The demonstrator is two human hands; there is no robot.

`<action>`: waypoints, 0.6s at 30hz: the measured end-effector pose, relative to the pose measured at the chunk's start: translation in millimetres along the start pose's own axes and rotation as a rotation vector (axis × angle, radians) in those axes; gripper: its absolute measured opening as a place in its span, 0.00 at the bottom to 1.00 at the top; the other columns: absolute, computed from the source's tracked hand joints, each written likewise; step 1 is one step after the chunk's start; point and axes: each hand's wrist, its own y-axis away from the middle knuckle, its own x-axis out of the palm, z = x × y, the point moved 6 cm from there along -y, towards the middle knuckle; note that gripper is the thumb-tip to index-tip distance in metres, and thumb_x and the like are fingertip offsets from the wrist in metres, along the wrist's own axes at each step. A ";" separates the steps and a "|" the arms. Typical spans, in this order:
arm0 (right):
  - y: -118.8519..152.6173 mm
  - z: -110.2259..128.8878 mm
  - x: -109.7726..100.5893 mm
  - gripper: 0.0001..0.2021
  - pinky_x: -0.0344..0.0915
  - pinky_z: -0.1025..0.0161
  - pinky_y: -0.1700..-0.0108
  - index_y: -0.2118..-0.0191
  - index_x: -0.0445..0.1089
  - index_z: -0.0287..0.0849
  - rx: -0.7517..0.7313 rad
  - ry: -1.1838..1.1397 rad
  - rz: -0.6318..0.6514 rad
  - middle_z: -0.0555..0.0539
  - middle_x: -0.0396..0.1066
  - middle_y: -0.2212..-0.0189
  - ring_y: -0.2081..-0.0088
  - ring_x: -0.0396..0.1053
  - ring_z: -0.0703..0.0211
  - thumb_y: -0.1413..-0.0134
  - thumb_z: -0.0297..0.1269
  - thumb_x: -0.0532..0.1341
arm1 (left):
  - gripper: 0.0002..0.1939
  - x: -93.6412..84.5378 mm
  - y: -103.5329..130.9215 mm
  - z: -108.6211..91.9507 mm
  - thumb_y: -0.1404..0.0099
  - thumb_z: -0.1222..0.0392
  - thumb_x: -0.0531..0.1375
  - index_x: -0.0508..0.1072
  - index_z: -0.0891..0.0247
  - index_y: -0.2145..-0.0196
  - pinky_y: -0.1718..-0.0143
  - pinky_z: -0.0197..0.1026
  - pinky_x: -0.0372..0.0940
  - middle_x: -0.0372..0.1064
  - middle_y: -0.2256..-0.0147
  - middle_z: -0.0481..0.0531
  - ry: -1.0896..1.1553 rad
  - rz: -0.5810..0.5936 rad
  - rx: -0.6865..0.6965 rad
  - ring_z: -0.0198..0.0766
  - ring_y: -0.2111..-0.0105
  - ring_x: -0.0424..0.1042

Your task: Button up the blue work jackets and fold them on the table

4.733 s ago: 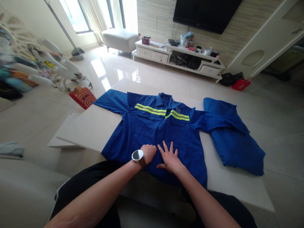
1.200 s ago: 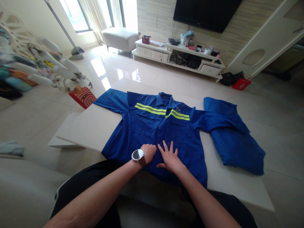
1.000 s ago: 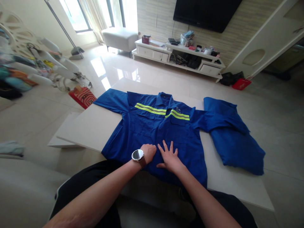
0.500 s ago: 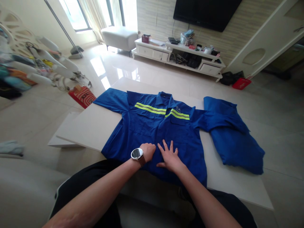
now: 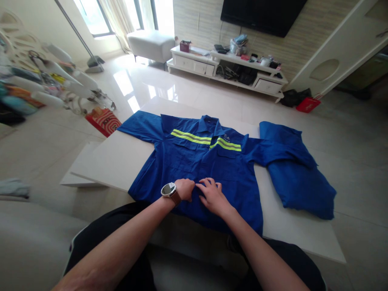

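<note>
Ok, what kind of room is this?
Likely a home living room: a wall-mounted TV, a low white TV cabinet with odds and ends on it, and a padded bench by the window.

On the red bag (image 5: 101,124) at my ten o'clock, I can read a K (image 5: 105,123); its other letters blur. The blue jacket's (image 5: 182,159) pale chest print (image 5: 226,137), at twelve, is too small.

Jacket (image 5: 182,159) on table (image 5: 118,161), bundle (image 5: 306,188) right

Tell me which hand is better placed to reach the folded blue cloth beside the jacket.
Probably the right hand: it is on the blue jacket, nearer the folded blue cloth; the left hand is farther away.
</note>
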 end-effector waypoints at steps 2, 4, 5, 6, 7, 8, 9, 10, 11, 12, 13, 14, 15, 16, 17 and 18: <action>-0.1 4.9 0.6 0.24 0.56 0.45 0.43 0.36 0.64 0.52 -0.088 -0.036 -0.011 0.43 0.61 0.34 0.34 0.52 0.46 0.36 0.29 0.55 | 0.20 0.0 -1.4 0.4 0.45 0.55 0.73 0.79 0.64 0.55 0.52 0.49 0.73 0.79 0.54 0.63 0.003 -0.015 0.027 0.56 0.52 0.78; -0.4 6.6 1.4 0.23 0.56 0.47 0.45 0.40 0.67 0.51 -0.122 -0.043 -0.010 0.43 0.64 0.36 0.38 0.56 0.47 0.36 0.26 0.53 | 0.19 1.0 -2.7 1.5 0.44 0.56 0.72 0.79 0.65 0.56 0.52 0.50 0.73 0.79 0.55 0.64 0.002 -0.027 0.038 0.57 0.53 0.79; -0.6 6.5 1.2 0.21 0.56 0.49 0.47 0.42 0.69 0.50 -0.122 -0.036 -0.012 0.43 0.67 0.39 0.40 0.58 0.48 0.36 0.25 0.53 | 0.18 1.6 -3.1 2.2 0.44 0.56 0.72 0.80 0.65 0.57 0.53 0.50 0.74 0.79 0.55 0.64 0.003 -0.031 0.036 0.57 0.53 0.79; -1.0 6.1 0.5 0.20 0.56 0.50 0.49 0.44 0.70 0.49 -0.118 -0.024 -0.015 0.42 0.69 0.42 0.43 0.60 0.48 0.36 0.25 0.53 | 0.17 2.1 -3.1 2.8 0.44 0.56 0.72 0.80 0.65 0.57 0.54 0.50 0.74 0.79 0.55 0.64 0.006 -0.032 0.032 0.57 0.54 0.79; -1.4 5.6 -0.6 0.18 0.56 0.52 0.50 0.46 0.71 0.48 -0.110 -0.010 -0.022 0.42 0.70 0.46 0.46 0.61 0.49 0.36 0.25 0.53 | 0.16 2.3 -2.9 3.2 0.43 0.56 0.72 0.80 0.65 0.58 0.54 0.50 0.74 0.79 0.56 0.63 0.012 -0.034 0.028 0.57 0.54 0.79; -1.7 4.9 -2.1 0.17 0.56 0.53 0.51 0.48 0.71 0.47 -0.101 0.004 -0.032 0.42 0.70 0.49 0.48 0.61 0.49 0.36 0.25 0.53 | 0.16 2.0 -2.5 3.3 0.43 0.56 0.71 0.80 0.64 0.58 0.54 0.50 0.74 0.79 0.56 0.63 0.018 -0.039 0.028 0.57 0.54 0.79; -2.0 4.1 -3.9 0.16 0.56 0.54 0.52 0.49 0.72 0.47 -0.091 0.017 -0.045 0.42 0.70 0.51 0.49 0.61 0.50 0.37 0.24 0.54 | 0.15 1.2 -1.9 3.2 0.43 0.56 0.71 0.80 0.64 0.58 0.54 0.49 0.73 0.79 0.56 0.63 0.024 -0.047 0.029 0.56 0.54 0.79; -2.2 3.5 -5.7 0.16 0.56 0.54 0.53 0.51 0.72 0.46 -0.084 0.028 -0.059 0.42 0.70 0.53 0.50 0.61 0.50 0.38 0.24 0.54 | 0.15 0.2 -1.1 2.9 0.42 0.56 0.70 0.79 0.64 0.58 0.54 0.49 0.73 0.79 0.56 0.63 0.031 -0.056 0.032 0.56 0.54 0.79; -2.3 3.0 -7.3 0.15 0.56 0.55 0.54 0.52 0.72 0.46 -0.081 0.036 -0.073 0.43 0.69 0.54 0.51 0.61 0.50 0.38 0.24 0.55 | 0.15 -1.1 -0.3 2.4 0.42 0.56 0.70 0.79 0.63 0.58 0.55 0.49 0.73 0.79 0.56 0.63 0.035 -0.068 0.036 0.56 0.54 0.79; -2.3 2.5 -8.7 0.13 0.56 0.55 0.54 0.54 0.72 0.45 -0.081 0.040 -0.084 0.43 0.69 0.54 0.51 0.61 0.50 0.39 0.24 0.55 | 0.14 -2.7 0.4 1.7 0.41 0.57 0.69 0.79 0.63 0.58 0.55 0.48 0.73 0.79 0.56 0.62 0.040 -0.085 0.042 0.55 0.54 0.79; -2.1 2.1 -9.9 0.12 0.56 0.56 0.54 0.56 0.72 0.45 -0.082 0.042 -0.093 0.43 0.69 0.55 0.51 0.62 0.51 0.40 0.24 0.56 | 0.13 -4.4 1.1 0.8 0.41 0.57 0.69 0.79 0.63 0.58 0.55 0.48 0.73 0.79 0.56 0.62 0.046 -0.105 0.047 0.55 0.55 0.79; -1.9 1.5 -10.9 0.10 0.56 0.56 0.55 0.58 0.72 0.44 -0.083 0.041 -0.099 0.44 0.69 0.56 0.52 0.62 0.51 0.40 0.24 0.57 | 0.12 -5.9 1.7 -0.2 0.40 0.58 0.68 0.78 0.62 0.58 0.56 0.48 0.73 0.79 0.57 0.61 0.055 -0.126 0.051 0.54 0.55 0.79; -1.6 0.8 -11.9 0.09 0.56 0.57 0.55 0.60 0.71 0.44 -0.083 0.036 -0.104 0.44 0.69 0.56 0.52 0.62 0.51 0.41 0.23 0.57 | 0.11 -6.9 2.1 -1.4 0.40 0.58 0.67 0.78 0.62 0.58 0.56 0.48 0.73 0.78 0.56 0.61 0.065 -0.146 0.055 0.54 0.55 0.79; -1.3 0.0 -12.9 0.09 0.56 0.57 0.55 0.62 0.70 0.44 -0.083 0.027 -0.110 0.44 0.69 0.56 0.53 0.63 0.52 0.42 0.23 0.58 | 0.11 -7.1 2.3 -2.6 0.39 0.59 0.66 0.78 0.61 0.58 0.56 0.48 0.73 0.78 0.56 0.60 0.076 -0.161 0.058 0.54 0.55 0.79; -0.9 -0.7 -14.0 0.08 0.57 0.58 0.55 0.63 0.70 0.43 -0.082 0.015 -0.118 0.45 0.69 0.56 0.53 0.64 0.53 0.42 0.23 0.58 | 0.11 -6.7 2.2 -3.9 0.38 0.59 0.65 0.77 0.61 0.58 0.55 0.48 0.72 0.78 0.56 0.60 0.087 -0.174 0.062 0.53 0.54 0.79; -0.5 -1.3 -15.3 0.08 0.58 0.58 0.56 0.63 0.70 0.44 -0.082 0.002 -0.128 0.45 0.69 0.56 0.54 0.64 0.54 0.43 0.23 0.59 | 0.11 -5.6 1.9 -5.3 0.37 0.59 0.65 0.77 0.61 0.57 0.55 0.48 0.72 0.78 0.55 0.60 0.094 -0.183 0.066 0.53 0.54 0.79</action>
